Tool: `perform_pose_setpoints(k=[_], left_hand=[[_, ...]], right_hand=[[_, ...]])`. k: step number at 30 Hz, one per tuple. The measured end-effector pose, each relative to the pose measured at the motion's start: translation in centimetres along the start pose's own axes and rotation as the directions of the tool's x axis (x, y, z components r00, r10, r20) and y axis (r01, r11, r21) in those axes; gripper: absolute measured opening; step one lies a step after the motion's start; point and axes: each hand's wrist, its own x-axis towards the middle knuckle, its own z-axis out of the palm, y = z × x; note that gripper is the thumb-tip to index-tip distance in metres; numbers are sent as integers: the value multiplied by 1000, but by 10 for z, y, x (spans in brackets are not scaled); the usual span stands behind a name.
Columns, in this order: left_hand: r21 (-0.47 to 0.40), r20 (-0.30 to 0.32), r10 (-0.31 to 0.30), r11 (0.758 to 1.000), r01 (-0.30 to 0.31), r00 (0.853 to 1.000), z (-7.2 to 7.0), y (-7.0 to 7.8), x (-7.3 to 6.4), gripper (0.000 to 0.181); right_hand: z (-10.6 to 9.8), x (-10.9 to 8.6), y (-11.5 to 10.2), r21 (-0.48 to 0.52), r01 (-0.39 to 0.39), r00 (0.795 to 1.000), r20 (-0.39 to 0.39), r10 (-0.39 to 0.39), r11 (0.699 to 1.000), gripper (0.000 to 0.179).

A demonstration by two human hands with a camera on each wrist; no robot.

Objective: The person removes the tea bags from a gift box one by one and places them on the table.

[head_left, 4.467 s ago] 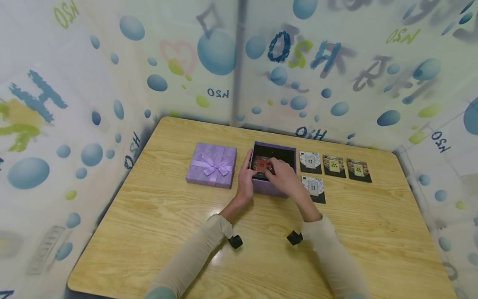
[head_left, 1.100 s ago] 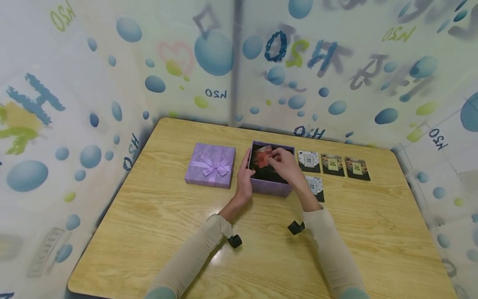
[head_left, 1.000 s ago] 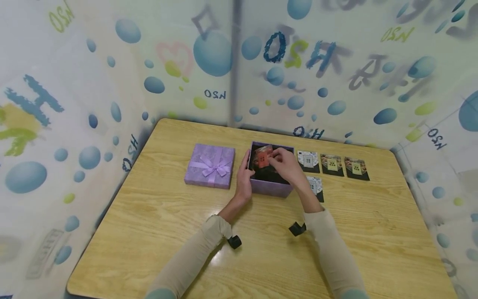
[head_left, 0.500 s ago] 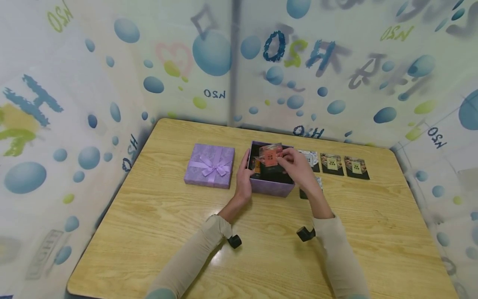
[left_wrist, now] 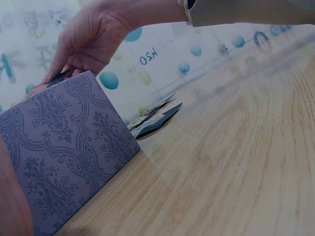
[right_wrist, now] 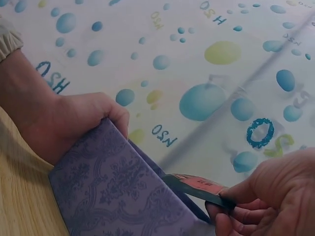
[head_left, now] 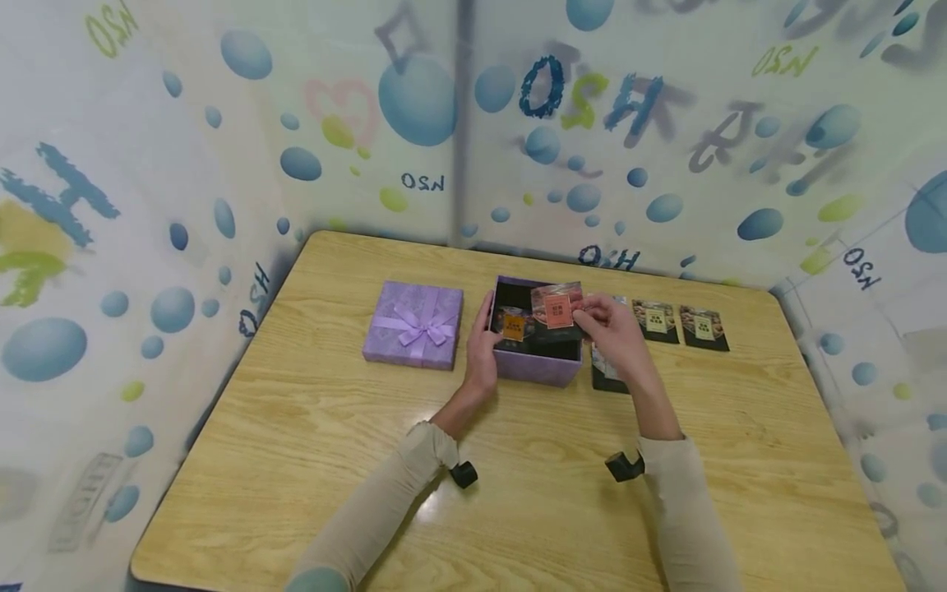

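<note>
A purple patterned gift box [head_left: 536, 370] stands uncovered on the table, its inside black. My left hand [head_left: 482, 358] grips its left wall, the thumb over the rim; in the right wrist view the fingers [right_wrist: 115, 114] bend over that edge. Between thumb and fingers, my right hand [head_left: 620, 335] pinches a flat packet [head_left: 556, 308] with a red label, held over the right part of the box. A packet with an orange label [head_left: 514, 324] lies inside, near my left thumb. In the left wrist view, the box wall [left_wrist: 69, 147] hides most of the held packet.
Left of the box lies its purple lid [head_left: 414, 326], topped with a ribbon bow. To the right, two packets with yellow-green labels [head_left: 655, 321] [head_left: 704, 328] lie in a row. A white-patterned packet [head_left: 608, 376] and another behind it are partly covered by my right hand.
My right hand has lifted the red-labelled packet from inside the box and moved it rightward. The orange-labelled packet has come into sight. My left hand has stayed on the box.
</note>
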Motion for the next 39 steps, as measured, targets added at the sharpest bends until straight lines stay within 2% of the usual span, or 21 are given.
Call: perform_pose_setpoints(k=[11, 25, 32, 39], left_hand=[[-22, -7, 7, 1000, -7, 1000, 1, -2, 2, 77], [-39, -3, -4, 999, 4, 1000, 1, 0, 1, 77], [-78, 1, -6, 997, 6, 1000, 1, 1, 1, 77], [-51, 6, 8, 999, -7, 1000, 1, 1, 1, 77]], right_hand=[[-19, -12, 15, -32, -67, 997, -37, 65, 997, 33], [-43, -29, 32, 48, -125, 988, -86, 129, 991, 37], [-65, -40, 44, 55, -111, 984, -137, 118, 992, 33], [-90, -55, 65, 18, -168, 969, -180, 168, 986, 37]])
